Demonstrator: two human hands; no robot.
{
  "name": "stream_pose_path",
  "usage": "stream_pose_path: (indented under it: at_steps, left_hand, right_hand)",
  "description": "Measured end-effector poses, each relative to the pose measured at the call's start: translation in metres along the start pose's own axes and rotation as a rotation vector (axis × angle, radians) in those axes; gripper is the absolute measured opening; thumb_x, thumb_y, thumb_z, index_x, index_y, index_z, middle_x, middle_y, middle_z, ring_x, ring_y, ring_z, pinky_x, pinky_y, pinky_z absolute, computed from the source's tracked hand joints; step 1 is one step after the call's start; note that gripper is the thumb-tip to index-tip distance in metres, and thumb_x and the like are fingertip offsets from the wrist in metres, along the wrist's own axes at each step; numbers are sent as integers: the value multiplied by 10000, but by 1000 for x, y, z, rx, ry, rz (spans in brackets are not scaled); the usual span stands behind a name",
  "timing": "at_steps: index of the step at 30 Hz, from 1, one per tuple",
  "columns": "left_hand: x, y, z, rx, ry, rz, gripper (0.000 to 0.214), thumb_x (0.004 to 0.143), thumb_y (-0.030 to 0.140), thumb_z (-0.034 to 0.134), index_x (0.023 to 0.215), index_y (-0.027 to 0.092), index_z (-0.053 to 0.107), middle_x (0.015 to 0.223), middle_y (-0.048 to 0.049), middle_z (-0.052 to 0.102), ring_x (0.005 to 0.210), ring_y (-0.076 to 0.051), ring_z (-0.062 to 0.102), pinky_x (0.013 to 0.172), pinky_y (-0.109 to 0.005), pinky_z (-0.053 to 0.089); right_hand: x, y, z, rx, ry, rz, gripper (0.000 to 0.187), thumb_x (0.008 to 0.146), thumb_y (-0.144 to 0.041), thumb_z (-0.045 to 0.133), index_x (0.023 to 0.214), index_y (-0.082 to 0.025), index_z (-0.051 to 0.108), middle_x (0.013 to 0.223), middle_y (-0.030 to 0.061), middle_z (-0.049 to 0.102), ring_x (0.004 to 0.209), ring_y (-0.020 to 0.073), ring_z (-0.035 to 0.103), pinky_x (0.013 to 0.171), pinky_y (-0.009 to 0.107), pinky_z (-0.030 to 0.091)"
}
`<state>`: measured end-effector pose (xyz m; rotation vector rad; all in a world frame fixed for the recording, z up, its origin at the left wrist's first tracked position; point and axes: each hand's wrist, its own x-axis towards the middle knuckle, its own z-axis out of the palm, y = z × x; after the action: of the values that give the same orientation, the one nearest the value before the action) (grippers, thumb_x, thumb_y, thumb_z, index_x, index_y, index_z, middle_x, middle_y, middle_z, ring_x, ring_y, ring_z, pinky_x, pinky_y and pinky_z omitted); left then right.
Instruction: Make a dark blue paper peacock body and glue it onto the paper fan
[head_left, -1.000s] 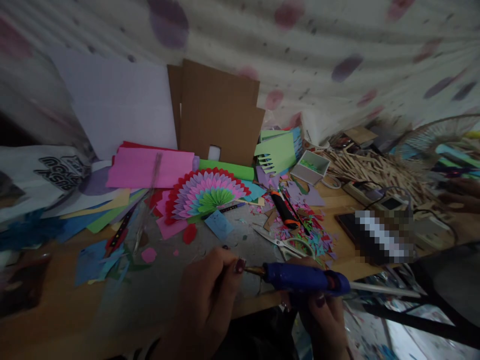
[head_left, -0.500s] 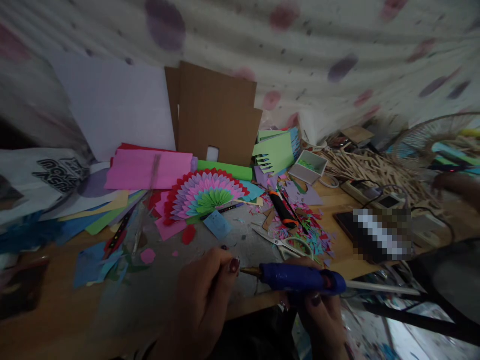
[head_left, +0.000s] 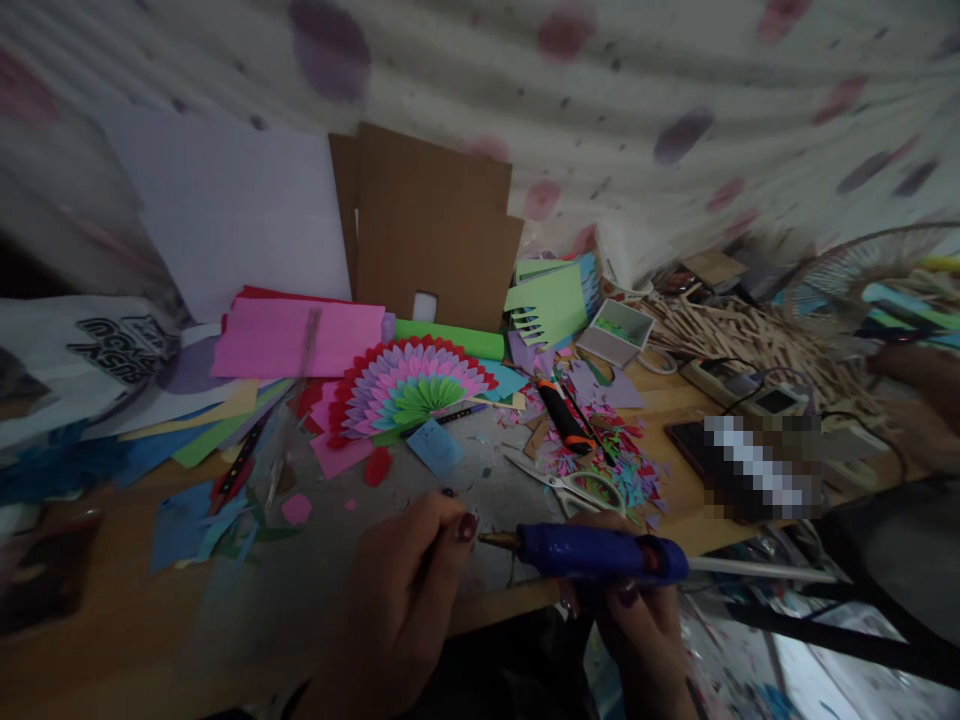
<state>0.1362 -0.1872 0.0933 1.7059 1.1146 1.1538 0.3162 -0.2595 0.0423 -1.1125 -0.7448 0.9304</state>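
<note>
My right hand [head_left: 645,630] grips a blue hot glue gun [head_left: 600,553] by its handle at the table's near edge. A glue stick juts out of the gun's back to the right, and the metal nozzle points left. My left hand [head_left: 409,590] is closed in a pinch right at the nozzle tip. What its fingers hold is too small and hidden to name. Just beyond the gun lie scissors [head_left: 562,487] on the grey work patch of the table [head_left: 112,610].
A layered paper fan [head_left: 409,385] lies mid-table beside pink paper [head_left: 300,337], a green roll and an orange-black cutter [head_left: 561,415] among paper scraps. Cardboard [head_left: 431,225] leans at the back. Wooden sticks, a small box and cables crowd the right.
Both hands and the glue gun have shifted slightly left; the pinch at the nozzle stays the same.
</note>
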Motion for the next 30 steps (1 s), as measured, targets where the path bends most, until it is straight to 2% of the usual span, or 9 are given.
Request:
stream_pose_path:
  at_steps: [7,14,20,30]
  left_hand:
    - [1,0,0,16,-12,14,280,962,261,517,689,234,574,521,85,393,434,-89,404,451,-250,256]
    - [1,2,2,35,-2,15,282,964,261,509,687,236,552,523,86,372,443,-98,382,456,-260,255]
    - [2,4,3,10,7,32,276,970,237,500,698,238,549,529,89,379,442,-88,394,454,-263,238]
    - [1,2,4,-40,-5,-37,288,973,249,489,690,237,543,533,83,339,447,-100,364,469,-268,258]
  right_hand:
    - [-1,3,-1,9,36,10,384,821,-607,740,985,-268,669,937,52,661,519,152,546,468,305,431]
    - [-2,6,-4,-6,29,18,386,842,-616,714,1004,-273,646,846,36,643,531,159,525,488,302,429]
    - [0,4,-2,-2,33,3,386,836,-616,722,1002,-274,652,941,45,670,523,140,519,498,304,435]
    - [0,4,-4,-1,34,-7,386,851,-612,705,1009,-261,662,719,4,611,501,156,491,495,306,396]
